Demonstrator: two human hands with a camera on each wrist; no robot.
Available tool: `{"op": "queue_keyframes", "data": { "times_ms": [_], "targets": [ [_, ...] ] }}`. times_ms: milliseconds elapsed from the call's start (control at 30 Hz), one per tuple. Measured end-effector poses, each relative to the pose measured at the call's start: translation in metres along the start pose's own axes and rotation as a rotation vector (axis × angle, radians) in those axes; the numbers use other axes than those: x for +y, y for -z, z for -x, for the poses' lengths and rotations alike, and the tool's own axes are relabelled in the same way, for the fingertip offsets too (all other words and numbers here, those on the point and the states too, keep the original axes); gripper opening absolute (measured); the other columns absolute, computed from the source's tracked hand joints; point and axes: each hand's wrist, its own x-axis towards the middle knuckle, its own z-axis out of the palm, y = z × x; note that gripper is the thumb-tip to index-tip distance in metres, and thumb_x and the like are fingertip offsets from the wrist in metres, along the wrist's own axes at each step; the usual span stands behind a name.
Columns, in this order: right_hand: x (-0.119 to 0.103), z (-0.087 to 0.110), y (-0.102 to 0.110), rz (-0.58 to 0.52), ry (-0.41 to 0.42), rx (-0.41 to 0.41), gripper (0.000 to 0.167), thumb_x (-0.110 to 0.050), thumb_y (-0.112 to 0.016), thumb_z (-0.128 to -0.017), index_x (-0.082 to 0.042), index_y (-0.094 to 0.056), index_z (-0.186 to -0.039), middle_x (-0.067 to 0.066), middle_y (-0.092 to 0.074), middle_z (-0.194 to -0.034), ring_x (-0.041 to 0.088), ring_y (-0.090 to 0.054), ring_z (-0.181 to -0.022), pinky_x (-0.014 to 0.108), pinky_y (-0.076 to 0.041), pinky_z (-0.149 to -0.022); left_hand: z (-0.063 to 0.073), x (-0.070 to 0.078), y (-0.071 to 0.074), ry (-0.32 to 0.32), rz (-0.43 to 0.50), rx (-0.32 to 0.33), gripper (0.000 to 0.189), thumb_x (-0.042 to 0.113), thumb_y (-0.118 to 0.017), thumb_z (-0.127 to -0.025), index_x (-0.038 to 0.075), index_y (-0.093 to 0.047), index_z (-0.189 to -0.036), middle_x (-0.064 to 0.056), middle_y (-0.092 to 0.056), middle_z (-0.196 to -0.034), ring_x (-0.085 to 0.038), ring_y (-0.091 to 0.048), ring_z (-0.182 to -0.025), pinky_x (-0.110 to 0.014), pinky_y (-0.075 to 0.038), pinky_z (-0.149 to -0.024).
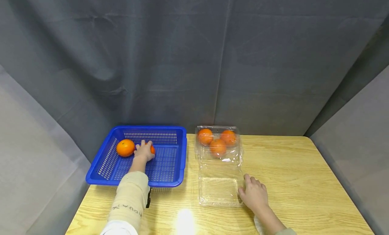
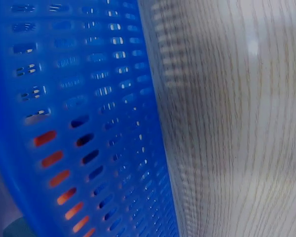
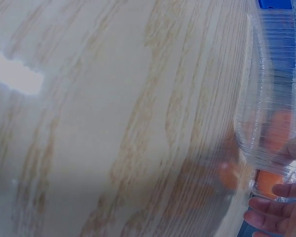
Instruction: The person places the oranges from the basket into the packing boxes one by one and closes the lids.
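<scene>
In the head view my left hand (image 1: 144,151) reaches into the blue basket (image 1: 166,184), its spread fingers curled over an orange (image 1: 153,149) that they partly hide. A second orange (image 1: 125,148) lies to its left in the basket. Through the basket's slots the left wrist view shows orange colour; the hand is hidden there. My right hand (image 1: 254,194) is at the right edge of an opened clear plastic clamshell box (image 1: 219,194), fingers extended and relaxed. Three oranges (image 1: 218,148) sit in the box's far half. In the right wrist view, fingers (image 3: 266,206) show beside the clear plastic.
The wooden table (image 1: 291,167) carries the basket on the left and the box near the middle. A dark grey curtain (image 1: 194,59) hangs behind the table, with pale panels (image 1: 358,160) at both sides.
</scene>
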Motion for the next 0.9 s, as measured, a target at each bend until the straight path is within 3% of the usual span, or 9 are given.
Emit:
{"op": "queue_keyframes", "data": {
  "times_ms": [467, 900],
  "targets": [
    [0.001, -0.001, 0.000, 0.004, 0.007, 0.007, 0.050, -0.025, -0.063, -0.079, 0.006, -0.050, -0.117, 0.026, -0.059, -0.105, 0.044, -0.058, -0.092, 0.060, -0.042, -0.080, 0.002, 0.005, -0.001, -0.036, 0.020, 0.016, 0.068, 0.018, -0.069, -0.077, 0.007, -0.039, -0.137, -0.028, -0.019, -0.142, -0.053, -0.018, -0.126, -0.066, -0.024, -0.096],
    [0.001, 0.000, -0.001, 0.001, 0.010, 0.008, 0.050, -0.024, -0.064, -0.079, 0.006, -0.050, -0.116, 0.025, -0.059, -0.103, 0.043, -0.058, -0.091, 0.059, -0.043, -0.079, 0.009, 0.027, 0.004, -0.175, -0.006, 0.154, 0.068, 0.023, -0.073, -0.073, 0.010, -0.044, -0.133, -0.026, -0.028, -0.137, -0.050, -0.025, -0.121, -0.063, -0.032, -0.090]
  ]
}}
